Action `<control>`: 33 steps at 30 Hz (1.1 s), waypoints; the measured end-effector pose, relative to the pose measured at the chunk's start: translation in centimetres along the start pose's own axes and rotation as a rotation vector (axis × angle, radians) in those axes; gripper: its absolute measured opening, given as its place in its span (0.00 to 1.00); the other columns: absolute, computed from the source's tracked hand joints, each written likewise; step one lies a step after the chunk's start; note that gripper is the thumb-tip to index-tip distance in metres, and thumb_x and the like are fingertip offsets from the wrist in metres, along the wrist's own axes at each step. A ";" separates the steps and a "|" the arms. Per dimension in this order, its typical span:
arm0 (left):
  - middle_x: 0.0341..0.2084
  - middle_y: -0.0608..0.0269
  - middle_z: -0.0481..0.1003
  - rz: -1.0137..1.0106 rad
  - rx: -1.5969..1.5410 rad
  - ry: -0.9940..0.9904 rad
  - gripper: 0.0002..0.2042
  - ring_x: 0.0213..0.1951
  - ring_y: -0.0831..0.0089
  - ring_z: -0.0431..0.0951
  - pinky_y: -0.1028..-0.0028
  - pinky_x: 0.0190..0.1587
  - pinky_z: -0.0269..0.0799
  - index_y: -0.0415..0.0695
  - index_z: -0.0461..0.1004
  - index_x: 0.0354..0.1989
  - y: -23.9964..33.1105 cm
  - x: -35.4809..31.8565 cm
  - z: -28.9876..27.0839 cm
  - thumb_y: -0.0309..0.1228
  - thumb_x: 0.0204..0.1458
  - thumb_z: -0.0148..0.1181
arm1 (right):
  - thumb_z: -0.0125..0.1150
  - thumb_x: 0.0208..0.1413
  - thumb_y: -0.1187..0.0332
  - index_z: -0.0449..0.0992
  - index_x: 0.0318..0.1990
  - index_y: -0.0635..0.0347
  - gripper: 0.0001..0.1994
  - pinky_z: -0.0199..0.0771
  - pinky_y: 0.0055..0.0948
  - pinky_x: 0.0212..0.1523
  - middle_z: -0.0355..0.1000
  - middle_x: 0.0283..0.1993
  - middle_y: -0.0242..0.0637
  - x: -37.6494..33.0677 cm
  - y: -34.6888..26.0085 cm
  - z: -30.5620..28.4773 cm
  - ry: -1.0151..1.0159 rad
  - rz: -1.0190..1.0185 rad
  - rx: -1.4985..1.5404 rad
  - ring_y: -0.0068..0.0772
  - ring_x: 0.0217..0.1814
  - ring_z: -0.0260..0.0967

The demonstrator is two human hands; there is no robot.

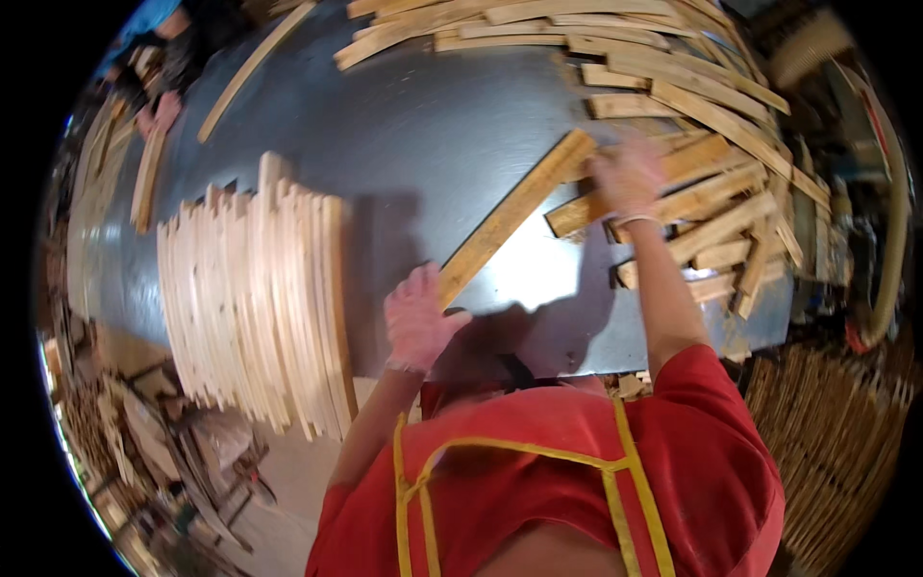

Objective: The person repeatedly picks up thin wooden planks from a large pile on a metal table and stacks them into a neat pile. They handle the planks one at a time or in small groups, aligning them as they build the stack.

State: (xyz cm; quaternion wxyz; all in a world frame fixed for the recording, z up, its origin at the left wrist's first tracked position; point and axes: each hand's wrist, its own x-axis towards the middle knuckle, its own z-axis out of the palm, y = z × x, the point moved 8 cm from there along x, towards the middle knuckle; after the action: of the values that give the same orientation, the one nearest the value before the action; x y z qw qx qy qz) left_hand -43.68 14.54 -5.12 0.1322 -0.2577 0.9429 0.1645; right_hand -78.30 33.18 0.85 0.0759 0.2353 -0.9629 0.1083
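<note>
Slat (514,213) in both your hands: a long wooden strip lying diagonally across the dark tabletop (423,125) at centre frame. Your left hand (418,317), gloved, curls around its lower end, thumb under the edge. Your right hand (630,178) (blurred, also gloved) lies at the slat's upper end; you cannot tell whether its fingers close on that slat or press the loose pile of slats (716,207) beneath it at right of frame. Left of centre stands a neat row of slats (260,298) set on edge, apart from the one you hold. More slats (538,24) fan along the top edge.
</note>
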 end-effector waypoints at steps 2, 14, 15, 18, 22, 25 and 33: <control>0.56 0.52 0.76 -0.008 0.001 -0.102 0.42 0.59 0.51 0.77 0.51 0.59 0.72 0.46 0.63 0.74 0.7 1.5 -0.1 0.49 0.50 0.70 | 0.67 0.47 0.46 0.81 0.51 0.62 0.30 0.73 0.51 0.62 0.77 0.56 0.53 -0.7 9.5 2.3 0.157 0.241 -0.195 0.56 0.62 0.73; 0.58 0.55 0.74 -0.198 0.032 0.319 0.22 0.63 0.57 0.73 0.50 0.63 0.68 0.46 0.75 0.58 -11.1 -13.0 0.4 0.37 0.53 0.61 | 0.58 0.56 0.80 0.55 0.78 0.67 0.40 0.78 0.36 0.47 0.71 0.55 0.44 -16.0 -1.4 8.2 -0.119 0.453 1.078 0.38 0.44 0.73; 0.59 0.57 0.73 -0.226 0.144 0.461 0.22 0.64 0.59 0.71 0.50 0.65 0.66 0.47 0.76 0.57 -12.8 -15.2 -0.3 0.38 0.52 0.63 | 0.58 0.56 0.79 0.54 0.79 0.67 0.40 0.78 0.36 0.48 0.72 0.53 0.44 -17.5 -5.1 9.5 -0.212 0.452 1.140 0.39 0.44 0.73; 0.63 0.58 0.71 -0.414 0.097 0.446 0.22 0.67 0.60 0.68 0.47 0.68 0.61 0.48 0.78 0.55 -18.3 -20.1 0.2 0.41 0.52 0.68 | 0.59 0.56 0.76 0.53 0.80 0.64 0.42 0.78 0.39 0.50 0.76 0.50 0.47 -20.3 -16.3 10.6 -0.319 0.227 1.002 0.42 0.45 0.75; 0.57 0.57 0.77 -0.613 -0.084 0.574 0.26 0.61 0.58 0.74 0.53 0.66 0.66 0.47 0.80 0.56 -24.5 -28.5 3.3 0.47 0.52 0.71 | 0.60 0.56 0.71 0.56 0.79 0.61 0.41 0.77 0.40 0.56 0.78 0.56 0.53 -22.5 -28.2 12.9 -0.558 0.142 1.056 0.48 0.52 0.78; 0.52 0.60 0.82 -1.032 -0.598 0.605 0.27 0.54 0.62 0.79 0.61 0.60 0.71 0.47 0.82 0.56 -31.4 -33.6 6.2 0.51 0.53 0.71 | 0.62 0.56 0.74 0.59 0.75 0.67 0.37 0.73 0.36 0.63 0.77 0.58 0.51 -24.6 -35.6 12.1 -0.728 -0.031 0.834 0.46 0.57 0.76; 0.59 0.68 0.82 -0.901 -1.843 0.394 0.29 0.62 0.71 0.76 0.62 0.65 0.66 0.48 0.79 0.64 -35.9 -29.9 12.2 0.54 0.63 0.66 | 0.60 0.59 0.83 0.62 0.74 0.68 0.33 0.66 0.28 0.67 0.71 0.65 0.40 -28.6 -33.0 13.5 -0.981 0.279 1.439 0.33 0.66 0.67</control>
State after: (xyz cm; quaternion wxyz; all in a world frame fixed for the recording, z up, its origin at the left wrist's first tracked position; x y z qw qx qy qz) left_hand 2.22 3.24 -14.94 -0.2227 -0.6089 0.2736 0.7105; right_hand -38.97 13.78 -12.11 -0.5266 0.1261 -0.6052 0.5835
